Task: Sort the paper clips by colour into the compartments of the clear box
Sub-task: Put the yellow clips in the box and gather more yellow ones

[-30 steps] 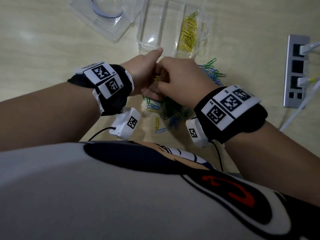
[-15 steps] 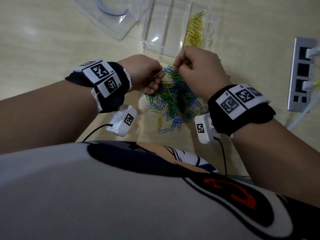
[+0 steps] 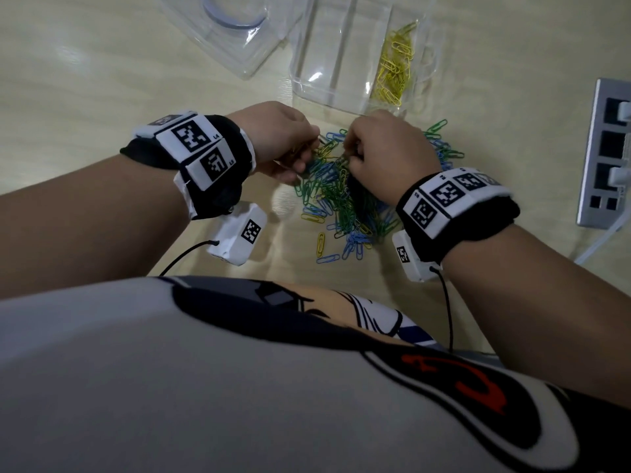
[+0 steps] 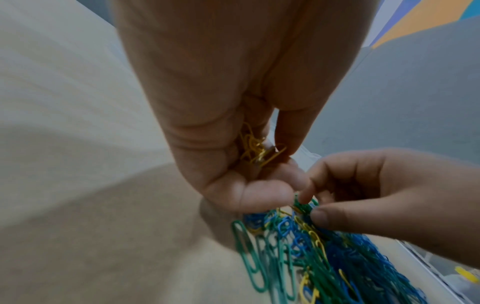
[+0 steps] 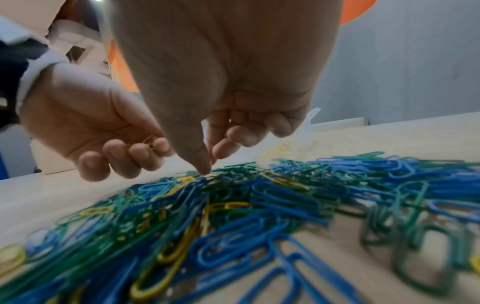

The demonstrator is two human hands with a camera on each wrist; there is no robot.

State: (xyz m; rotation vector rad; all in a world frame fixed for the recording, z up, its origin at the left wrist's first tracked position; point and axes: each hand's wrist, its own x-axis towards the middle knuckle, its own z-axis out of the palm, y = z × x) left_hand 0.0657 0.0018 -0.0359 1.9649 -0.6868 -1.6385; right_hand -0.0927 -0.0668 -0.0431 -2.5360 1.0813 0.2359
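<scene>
A heap of green, blue and yellow paper clips (image 3: 341, 199) lies on the table in front of the clear box (image 3: 327, 93). The box's right compartment holds yellow clips (image 3: 396, 70); the other compartments look bare. My left hand (image 3: 283, 141) hovers at the heap's left edge, fingers curled round a small bunch of yellow clips (image 4: 257, 150). My right hand (image 3: 382, 158) is down on the top of the heap. Its thumb and forefinger (image 4: 302, 197) pinch a clip there (image 5: 210, 172); its colour is hard to tell.
The clear lid (image 3: 239, 39) lies to the left of the box. A grey power strip (image 3: 607, 155) with white plugs and a cable sits at the right edge. A few loose clips (image 3: 322, 247) lie near my body.
My right hand left my left hand, rose towards the box, then came down onto the top of the heap. My left hand stayed put with its yellow clips.
</scene>
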